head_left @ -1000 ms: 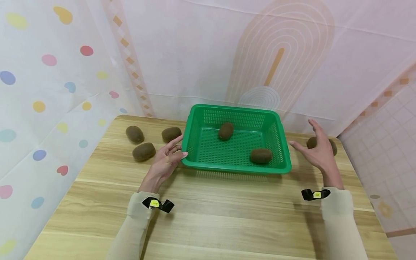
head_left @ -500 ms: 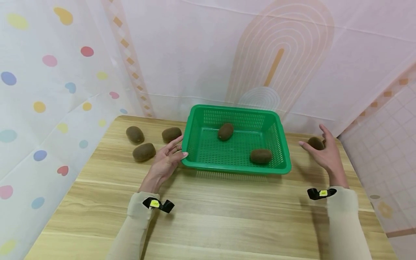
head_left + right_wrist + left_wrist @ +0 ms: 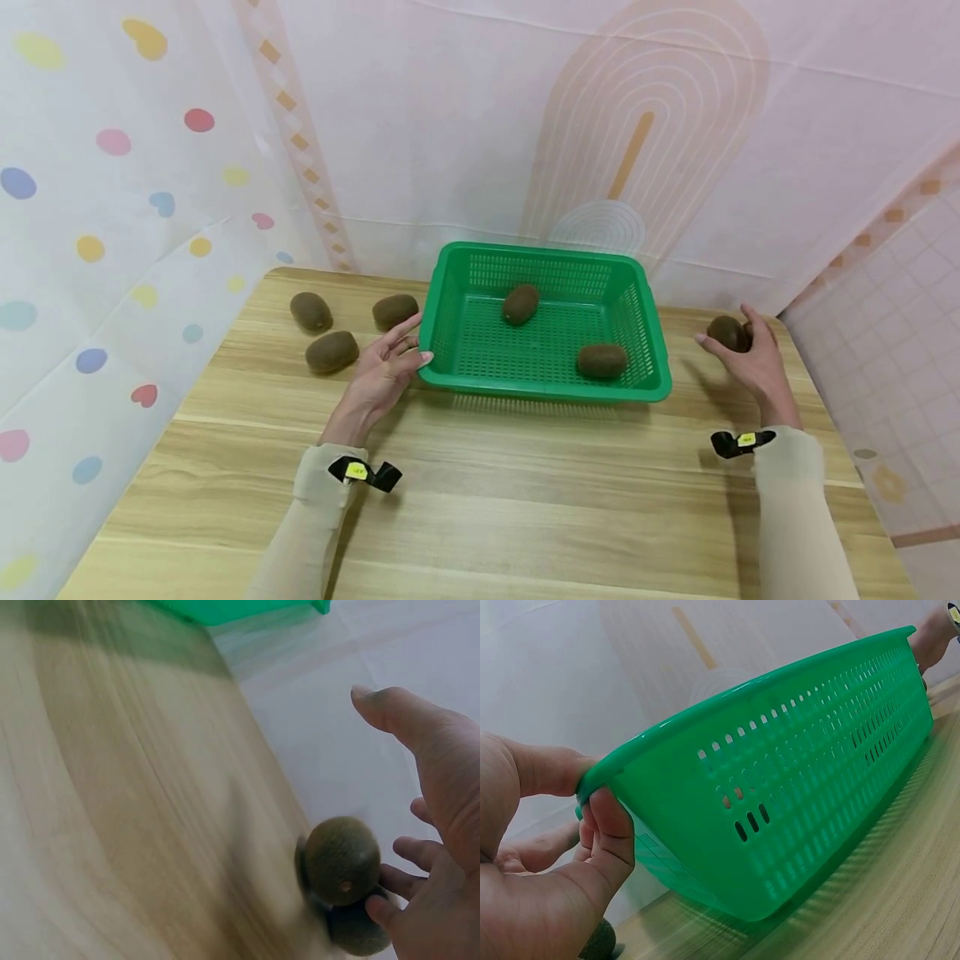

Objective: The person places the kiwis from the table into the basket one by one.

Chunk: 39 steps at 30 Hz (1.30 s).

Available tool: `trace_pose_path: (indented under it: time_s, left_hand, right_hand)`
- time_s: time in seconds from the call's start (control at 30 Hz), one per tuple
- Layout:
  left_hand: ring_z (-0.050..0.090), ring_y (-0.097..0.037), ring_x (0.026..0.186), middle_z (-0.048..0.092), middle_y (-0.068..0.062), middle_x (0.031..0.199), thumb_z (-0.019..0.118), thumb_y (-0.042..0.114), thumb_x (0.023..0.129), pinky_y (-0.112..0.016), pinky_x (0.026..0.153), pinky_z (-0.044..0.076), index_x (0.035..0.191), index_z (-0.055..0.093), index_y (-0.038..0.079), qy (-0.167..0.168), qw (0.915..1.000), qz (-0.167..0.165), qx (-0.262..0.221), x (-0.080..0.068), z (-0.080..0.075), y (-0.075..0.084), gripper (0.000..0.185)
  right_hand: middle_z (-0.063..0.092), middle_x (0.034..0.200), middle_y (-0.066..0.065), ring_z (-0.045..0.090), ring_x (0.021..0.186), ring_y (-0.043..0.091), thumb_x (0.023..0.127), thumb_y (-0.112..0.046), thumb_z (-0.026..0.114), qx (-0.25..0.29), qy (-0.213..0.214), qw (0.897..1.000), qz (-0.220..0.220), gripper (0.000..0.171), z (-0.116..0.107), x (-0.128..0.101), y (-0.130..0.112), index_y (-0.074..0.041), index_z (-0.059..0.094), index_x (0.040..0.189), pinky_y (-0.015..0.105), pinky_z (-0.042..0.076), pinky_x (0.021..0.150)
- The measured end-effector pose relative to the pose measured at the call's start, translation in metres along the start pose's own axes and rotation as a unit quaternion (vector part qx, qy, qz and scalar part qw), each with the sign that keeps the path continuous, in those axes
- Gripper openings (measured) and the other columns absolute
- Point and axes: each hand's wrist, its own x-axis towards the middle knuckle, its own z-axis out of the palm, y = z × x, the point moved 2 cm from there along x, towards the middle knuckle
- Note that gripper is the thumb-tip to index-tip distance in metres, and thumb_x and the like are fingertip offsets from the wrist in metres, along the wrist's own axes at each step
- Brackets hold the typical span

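Observation:
My left hand pinches the left rim of a green plastic basket; the left wrist view shows thumb and fingers on either side of that rim. Two kiwis lie inside, one kiwi near the back and another kiwi at the front right. Over at the table's right end, my right hand reaches round a kiwi. A second kiwi sits against it, partly hidden by my fingertips. The right thumb stands apart from the fruit, while the other fingers are right at it.
Left of the basket lie three more kiwis: an upper kiwi, a lower kiwi and one kiwi close to my left fingers. A patterned cloth wall borders the wooden table behind and at both sides.
My right hand has shifted rightward and come down beside the right-hand kiwis, with its thumb drawing nearer to them. The left hand and basket have stayed put.

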Motion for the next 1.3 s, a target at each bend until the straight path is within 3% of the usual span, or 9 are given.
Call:
trace_pose_path:
  time_s: [0.23,0.67,0.87,1.07,1.3]
  left_hand:
    - [0.062,-0.008,0.102,0.060,0.001,0.112,0.058,-0.013,0.095,-0.019,0.083,0.057,0.162,0.031,0.010,0.001,1.0000,-0.003,-0.003,0.000,0.000,0.000,0.076]
    - [0.063,-0.010,0.104,0.060,0.001,0.112,0.059,-0.012,0.095,-0.020,0.083,0.057,0.162,0.031,0.011,-0.002,1.0000,-0.002,0.003,0.000,0.001,0.000,0.075]
    - [0.062,-0.010,0.104,0.059,0.000,0.112,0.059,-0.012,0.095,-0.020,0.083,0.057,0.161,0.032,0.011,-0.002,1.0000,-0.002,0.003,-0.001,0.000,0.000,0.075]
    - [0.062,-0.009,0.104,0.059,0.001,0.113,0.060,-0.010,0.096,-0.019,0.083,0.056,0.162,0.032,0.012,-0.002,1.0000,-0.004,0.008,-0.001,0.000,0.000,0.075]
    - [0.060,-0.006,0.100,0.056,0.001,0.115,0.059,-0.009,0.097,-0.017,0.079,0.054,0.162,0.032,0.014,0.002,0.9998,-0.008,0.017,-0.002,0.000,0.000,0.074]
  right_hand:
    - [-0.004,0.171,0.023,0.016,0.150,0.058,0.094,-0.060,0.063,-0.002,-0.016,1.000,0.027,0.108,0.003,0.006,0.006,-0.020,-0.007,0.166,0.077,0.027,0.112]
    - [0.006,0.171,0.024,0.016,0.154,0.052,0.095,-0.055,0.066,0.007,-0.014,1.000,0.007,0.109,0.014,0.015,0.009,-0.013,-0.003,0.166,0.069,0.023,0.119]
    - [0.021,0.165,0.031,0.032,0.147,0.052,0.098,-0.047,0.066,0.002,0.006,1.000,-0.003,0.098,0.022,0.018,0.013,-0.007,0.006,0.166,0.064,0.034,0.117]
    - [0.046,0.150,0.033,0.052,0.133,0.047,0.102,-0.030,0.063,-0.018,0.055,0.998,-0.006,0.070,0.026,0.018,0.010,0.003,0.035,0.157,0.053,0.046,0.105]
    - [0.048,0.149,0.031,0.054,0.131,0.046,0.101,-0.023,0.064,-0.023,0.067,0.997,-0.004,0.064,0.028,0.018,0.008,0.001,0.039,0.155,0.052,0.047,0.102]
